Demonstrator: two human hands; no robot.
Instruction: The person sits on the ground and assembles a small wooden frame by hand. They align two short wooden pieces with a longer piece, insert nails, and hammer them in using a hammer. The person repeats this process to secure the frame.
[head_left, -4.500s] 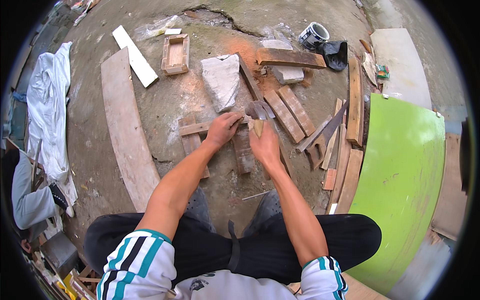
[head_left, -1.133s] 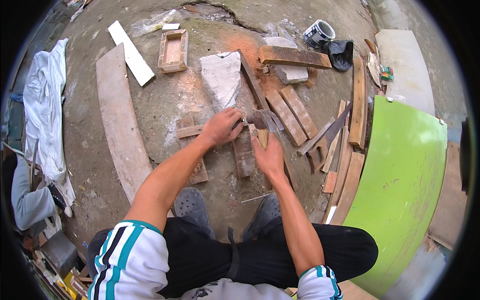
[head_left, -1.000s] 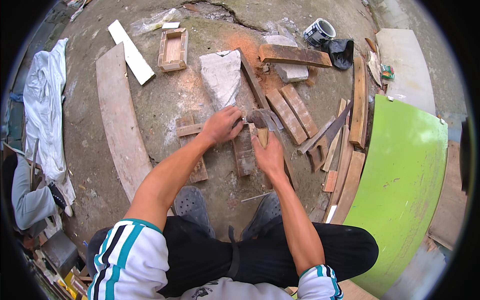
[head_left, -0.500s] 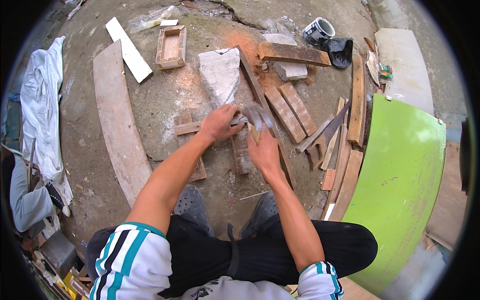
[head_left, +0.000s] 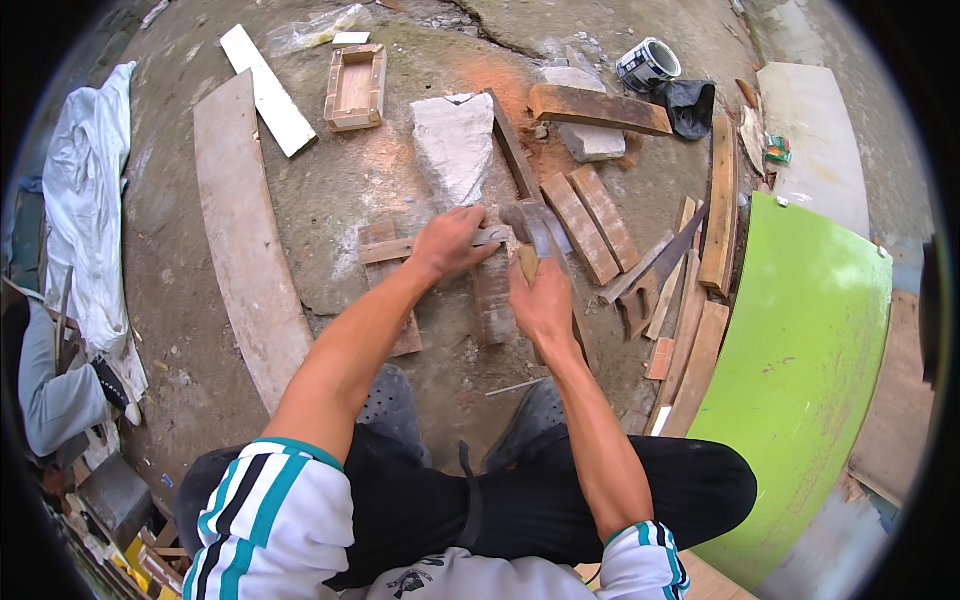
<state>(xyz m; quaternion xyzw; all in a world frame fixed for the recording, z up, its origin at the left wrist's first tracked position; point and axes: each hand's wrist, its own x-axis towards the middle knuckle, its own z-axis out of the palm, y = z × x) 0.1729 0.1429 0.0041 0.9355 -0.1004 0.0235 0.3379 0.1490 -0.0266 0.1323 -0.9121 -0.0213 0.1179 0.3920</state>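
My left hand [head_left: 449, 242] is closed on a narrow wooden strip [head_left: 386, 250], which lies across two short brown boards. A greyish piece [head_left: 490, 236] sticks out past its fingers; I cannot tell whether that is the strip's end or a separate part. Close by on the right, my right hand [head_left: 542, 302] grips the wooden handle of a hammer [head_left: 538, 222]. Its blurred metal head is right beside the greyish piece; contact cannot be made out. Under the hands lies a short brown board [head_left: 493, 305], with another board [head_left: 404, 335] to its left.
Beyond the hands is a rough stone block [head_left: 455, 145] beside a long timber. A small wooden box frame [head_left: 356, 88] sits at the far left. On the right are a handsaw [head_left: 640, 300], several planks and a green panel [head_left: 800, 390]. A paint can [head_left: 648, 65] lies far right.
The whole view has shifted slightly, so the ground things appear a little further right. The hammer head has moved slightly beside the left hand. Both hands keep their grips.
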